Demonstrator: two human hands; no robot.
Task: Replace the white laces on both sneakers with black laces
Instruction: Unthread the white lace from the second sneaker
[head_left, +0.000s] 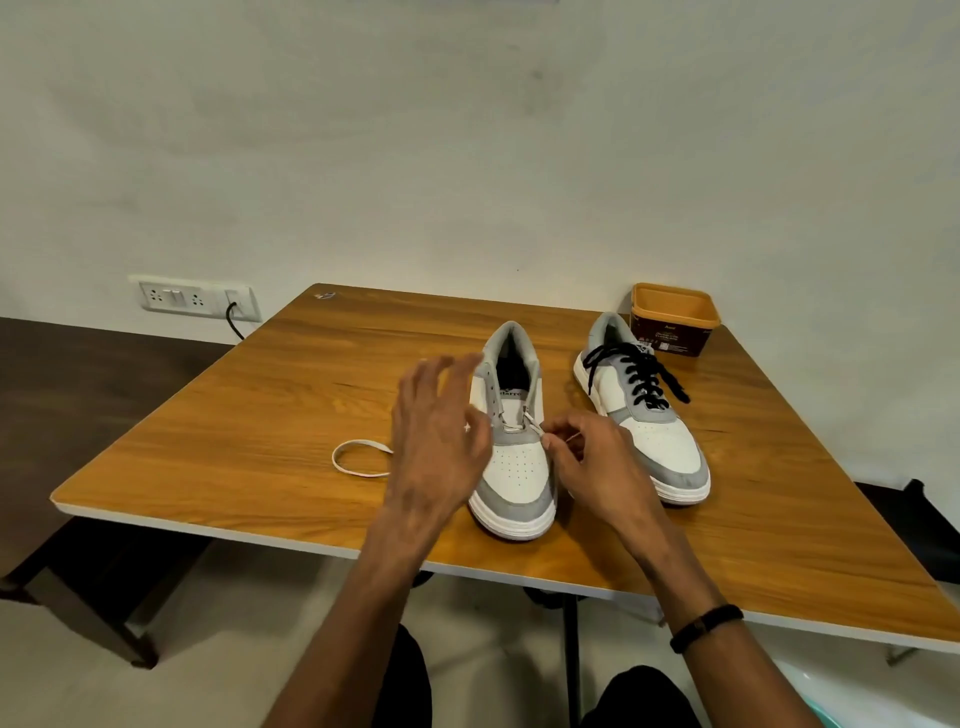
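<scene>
Two white and grey sneakers stand on the wooden table (270, 415). The right sneaker (654, 431) carries black laces (636, 376), loosely threaded with ends trailing. The left sneaker (514, 467) holds a white lace (358, 457) only in its lowest eyelets; a loop of it lies on the table to the left. My right hand (592, 462) pinches the white lace just right of those eyelets. My left hand (441, 431) hovers blurred over the left side of that sneaker with fingers spread, holding nothing.
An orange-rimmed brown tub (675, 322) stands at the table's far right corner behind the laced sneaker. A wall socket panel (195, 299) with a plugged cable is left of the table. A dark bench (78, 415) stands to the left.
</scene>
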